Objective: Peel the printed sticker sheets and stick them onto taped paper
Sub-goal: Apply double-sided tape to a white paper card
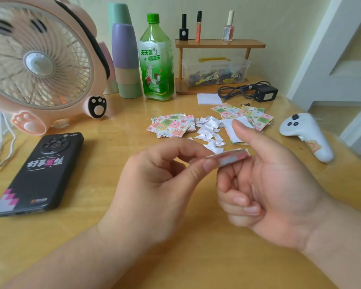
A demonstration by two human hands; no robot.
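Observation:
A small printed sticker sheet [230, 157], seen nearly edge-on with pink print, is held above the table between both hands. My left hand [154, 176] pinches its left end between thumb and forefinger. My right hand [267, 188] supports its right end with curled fingers, thumb raised off it. Behind them lie a stack of colourful sticker sheets [171, 125], a second stack [246, 115] with a white sheet [237, 130] on top, and a heap of torn white backing scraps [209, 132].
On the wooden table [104, 163] a black phone [40, 174] lies at left, with a pink fan [38, 63] behind it. Stacked cups [125, 61], a green bottle [156, 59], a small shelf with a clear box [216, 69], a charger [265, 93] and a white controller [306, 134] stand around.

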